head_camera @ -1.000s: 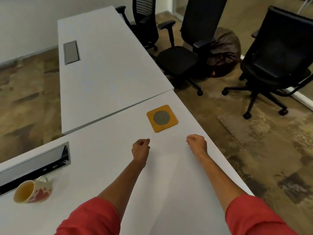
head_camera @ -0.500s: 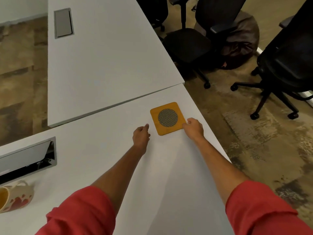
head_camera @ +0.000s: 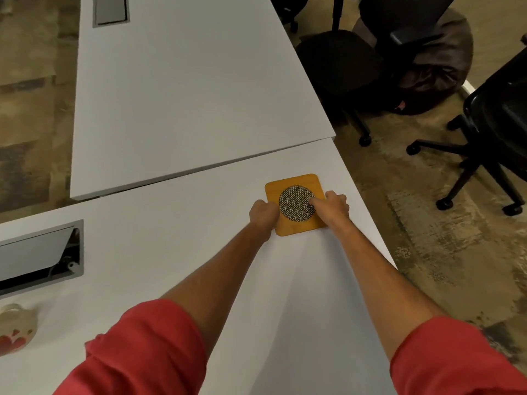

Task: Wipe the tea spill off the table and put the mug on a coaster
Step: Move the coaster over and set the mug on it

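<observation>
A square orange coaster (head_camera: pixel 293 185) with a round woven grey centre lies on the white table (head_camera: pixel 171 266) near its right edge. My left hand (head_camera: pixel 263 213) grips the coaster's left edge, fingers curled. My right hand (head_camera: pixel 333 205) holds the right edge, its fingertips resting on the woven centre. A cream mug (head_camera: pixel 15 327) with red hearts sits at the far left edge of the view, partly cut off. No spill or cloth is visible.
A grey cable hatch (head_camera: pixel 40 255) stands open in the table at left. A second white desk (head_camera: pixel 185 89) abuts behind, with its own hatch (head_camera: pixel 111 10). Black office chairs (head_camera: pixel 499 115) and a brown beanbag (head_camera: pixel 436 67) stand on the floor to the right.
Both hands moved forward and closed on the coaster's two sides; before, they were apart and short of it. The view tilted down and right, pushing the mug toward the left edge.
</observation>
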